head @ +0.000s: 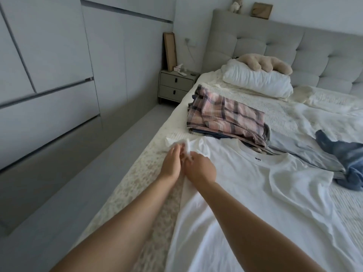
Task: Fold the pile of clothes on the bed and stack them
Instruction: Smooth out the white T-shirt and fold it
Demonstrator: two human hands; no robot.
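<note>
The bed (pixel 324 118) is seen from its left edge, grey headboard (pixel 275 44) behind, white pillow (pixel 255 79) near it. A white T-shirt (pixel 255 183) is spread flat in the foreground, collar toward the headboard. Just beyond its collar a folded stack is topped by a pink plaid garment (pixel 225 116). Right of the stack a light blue garment (pixel 298 152) is laid, and an unfolded darker blue garment (pixel 345 158) is partly over it.

Risk, judged: the sleeve (pixel 188 148) could be bunched rather than squared if it is released unevenly, giving a crooked fold. The shirt body is wrinkled, so creases could be folded in. The sleeve end sits close to the bed edge, so it could be dragged off the side by a strong pull.

Both arms are extended forward and to the left, hands close together. The sleeve is pinched by the left hand (pixel 170 163), fingers curled on bunched cloth. The right hand (pixel 198 167) is curled on the same fabric just beside it, knuckles up; fingertips hidden.
</note>
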